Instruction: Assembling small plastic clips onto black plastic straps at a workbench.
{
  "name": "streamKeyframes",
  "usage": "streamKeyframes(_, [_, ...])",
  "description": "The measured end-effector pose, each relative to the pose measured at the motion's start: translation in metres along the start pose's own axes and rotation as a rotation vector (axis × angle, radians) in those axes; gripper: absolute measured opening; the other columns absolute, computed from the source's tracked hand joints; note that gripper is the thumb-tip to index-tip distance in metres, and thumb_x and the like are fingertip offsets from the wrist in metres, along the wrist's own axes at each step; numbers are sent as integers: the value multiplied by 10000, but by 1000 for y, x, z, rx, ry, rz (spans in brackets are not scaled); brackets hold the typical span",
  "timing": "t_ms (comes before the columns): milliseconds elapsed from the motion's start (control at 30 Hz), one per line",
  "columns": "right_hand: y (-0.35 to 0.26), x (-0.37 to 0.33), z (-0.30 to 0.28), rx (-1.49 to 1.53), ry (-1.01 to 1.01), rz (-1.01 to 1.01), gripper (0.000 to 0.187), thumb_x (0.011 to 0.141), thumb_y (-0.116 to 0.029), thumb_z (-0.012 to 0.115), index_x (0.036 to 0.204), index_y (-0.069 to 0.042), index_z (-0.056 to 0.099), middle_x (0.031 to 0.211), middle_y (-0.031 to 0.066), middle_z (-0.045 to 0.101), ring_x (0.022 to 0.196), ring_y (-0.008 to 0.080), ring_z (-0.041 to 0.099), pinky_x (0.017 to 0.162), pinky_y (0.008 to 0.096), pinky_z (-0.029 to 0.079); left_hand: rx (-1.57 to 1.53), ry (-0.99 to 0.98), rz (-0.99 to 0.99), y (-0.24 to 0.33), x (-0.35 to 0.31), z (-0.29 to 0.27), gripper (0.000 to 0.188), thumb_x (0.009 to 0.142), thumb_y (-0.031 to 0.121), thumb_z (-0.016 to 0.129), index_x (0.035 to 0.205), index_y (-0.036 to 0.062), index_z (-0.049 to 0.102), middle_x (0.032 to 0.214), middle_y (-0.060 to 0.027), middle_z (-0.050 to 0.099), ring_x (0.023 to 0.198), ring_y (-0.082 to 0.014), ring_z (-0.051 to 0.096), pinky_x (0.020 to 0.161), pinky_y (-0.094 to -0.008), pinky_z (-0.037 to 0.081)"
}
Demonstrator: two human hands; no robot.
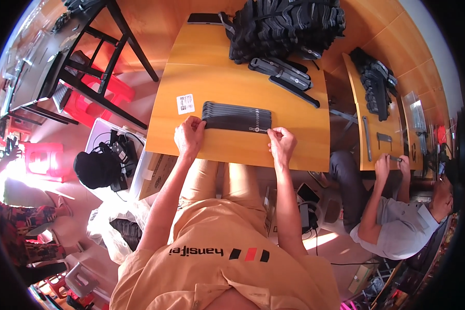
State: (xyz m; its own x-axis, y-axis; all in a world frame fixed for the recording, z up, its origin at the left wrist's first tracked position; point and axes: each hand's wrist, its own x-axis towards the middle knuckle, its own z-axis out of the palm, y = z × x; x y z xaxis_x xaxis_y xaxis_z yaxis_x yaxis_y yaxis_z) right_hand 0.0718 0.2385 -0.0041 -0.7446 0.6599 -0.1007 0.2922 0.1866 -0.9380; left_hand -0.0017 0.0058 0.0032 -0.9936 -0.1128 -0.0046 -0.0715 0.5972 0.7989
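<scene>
The left hand [189, 137] and right hand [282, 146] are held with thumbs and fingers drawn nearly together at opposite ends of a black stack [230, 123]; whether it is gripped or merely touched cannot be told. The stack is laid flat near the table's [307, 137] front edge. A white label [186, 104] is placed just left, and a black pile [287, 28] is heaped at the far side.
</scene>
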Motion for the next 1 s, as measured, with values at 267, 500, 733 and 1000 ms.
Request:
streamKeyframes(267, [-1, 1, -1, -23, -23, 3, 124, 771, -105, 661, 780, 11, 619, 607, 25, 575, 421, 74, 506, 342, 212, 389, -6, 1, 2, 0, 1, 1, 158, 746, 183, 679, 781, 32, 651, 632, -85, 640, 574, -179, 618, 595, -300, 482])
streamKeyframes(500, [-2, 1, -1, -52, -18, 2, 126, 769, -104, 663, 783, 14, 621, 615, 32, 583, 425, 81, 516, 340, 217, 391, 13, 8, -1, -3, 1, 2, 160, 743, 208, 678, 768, 54, 644, 635, -72, 638, 590, -195, 620, 601, -312, 484])
streamKeyframes(733, [-3, -1, -1, -23, -5, -9, 122, 764, -86, 663, 737, 20, 609, 566, 44, 574, 419, 103, 521, 357, 246, 411, 32, -19, -34, 2, 0, 0, 161, 741, 231, 682, 763, 79, 637, 648, -55, 640, 611, -213, 624, 608, -319, 486])
streamKeyframes(1000, [-1, 1, 0, 2, -13, 11, 121, 768, -86, 662, 736, 15, 603, 562, 41, 572, 417, 98, 517, 349, 243, 396, 35, 3, -15, 2, 0, 1, 152, 744, 222, 681, 751, 80, 628, 646, -53, 640, 612, -213, 624, 607, -323, 487])
